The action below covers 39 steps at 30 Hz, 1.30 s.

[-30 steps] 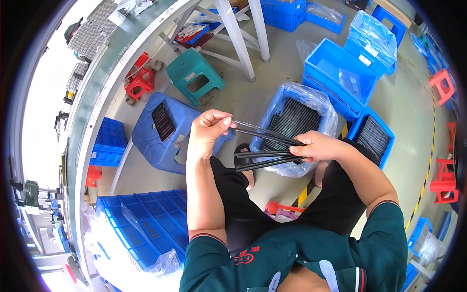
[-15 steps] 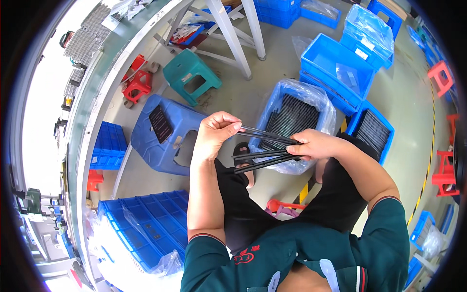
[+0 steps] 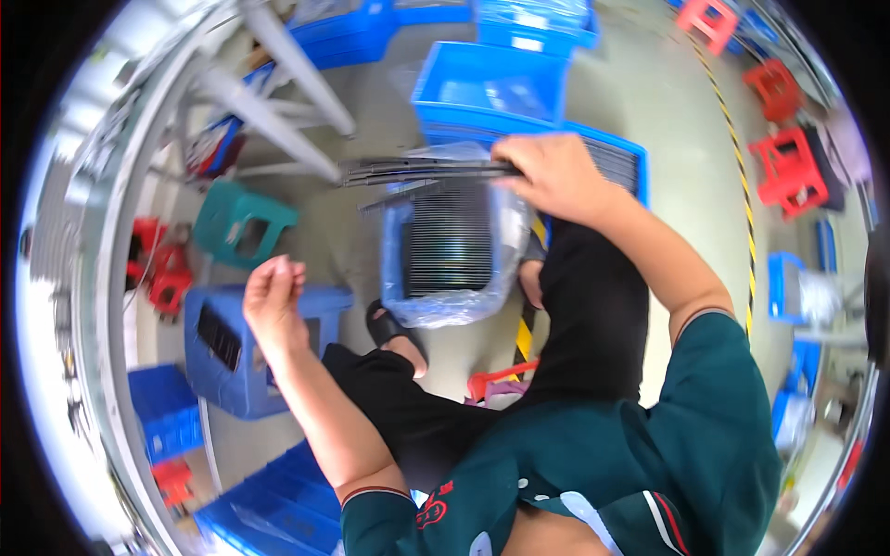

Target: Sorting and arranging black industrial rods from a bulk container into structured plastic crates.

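Note:
Several thin black rods [image 3: 417, 173], blurred by motion, stick out leftward from my right hand [image 3: 561, 178]. That hand is closed around their right ends, above a blue crate [image 3: 393, 255] lined with clear plastic. Rows of similar black rods [image 3: 451, 243] fill the crate. My left hand [image 3: 275, 301] is raised beside a blue stool [image 3: 287, 301], apart from the bundle. Its fingers are curled together, and no rod shows in them. On the stool lies a dark flat rectangular piece [image 3: 219, 335] with small marks.
A second blue crate [image 3: 642, 176] with black rods stands right of the lined one. Behind sits a blue bin [image 3: 491, 83]. A green stool [image 3: 241, 222] and a grey table leg [image 3: 297, 69] are at the left. Blue crates [image 3: 269, 505] lie near my left arm.
My left hand has let go of the rod it pinched and moved left, away from the bundle. The right hand has carried the rods farther out over the lined crate. The view has shifted.

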Tool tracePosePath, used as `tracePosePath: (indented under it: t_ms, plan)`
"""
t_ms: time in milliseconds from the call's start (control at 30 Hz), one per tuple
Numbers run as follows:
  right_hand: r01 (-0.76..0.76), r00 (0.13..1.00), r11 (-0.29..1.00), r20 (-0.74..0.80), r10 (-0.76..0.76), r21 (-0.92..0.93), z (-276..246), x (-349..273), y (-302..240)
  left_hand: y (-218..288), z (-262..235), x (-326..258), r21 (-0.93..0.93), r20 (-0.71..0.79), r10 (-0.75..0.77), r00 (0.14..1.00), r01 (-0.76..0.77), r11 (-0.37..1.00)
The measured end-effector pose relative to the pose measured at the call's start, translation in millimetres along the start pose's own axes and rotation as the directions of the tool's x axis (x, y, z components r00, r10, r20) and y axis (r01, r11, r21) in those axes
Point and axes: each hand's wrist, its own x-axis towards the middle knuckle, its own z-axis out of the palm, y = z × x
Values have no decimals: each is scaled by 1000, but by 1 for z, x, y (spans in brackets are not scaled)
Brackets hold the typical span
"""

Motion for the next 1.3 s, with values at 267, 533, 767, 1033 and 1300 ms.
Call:
tracePosePath:
  t_ms: [267,533,767,1033,1300]
  plan:
    - [-692,613,567,51,788,-447,-35,-134,134,-12,50,4,44,144,-97,985,91,995]
    - [-843,222,244,104,970,-480,31,-304,216,-41,62,14,193,87,-214,973,195,962]
    - [-838,134,232,226,965,-494,76,-346,245,-62,80,25,295,60,-297,953,267,918]
    - [-832,215,336,301,929,-441,103,-315,299,-81,64,32,391,-57,-324,944,319,863]
    - [-728,493,465,86,866,-504,162,-349,345,-93,53,37,463,-142,-362,921,385,799]
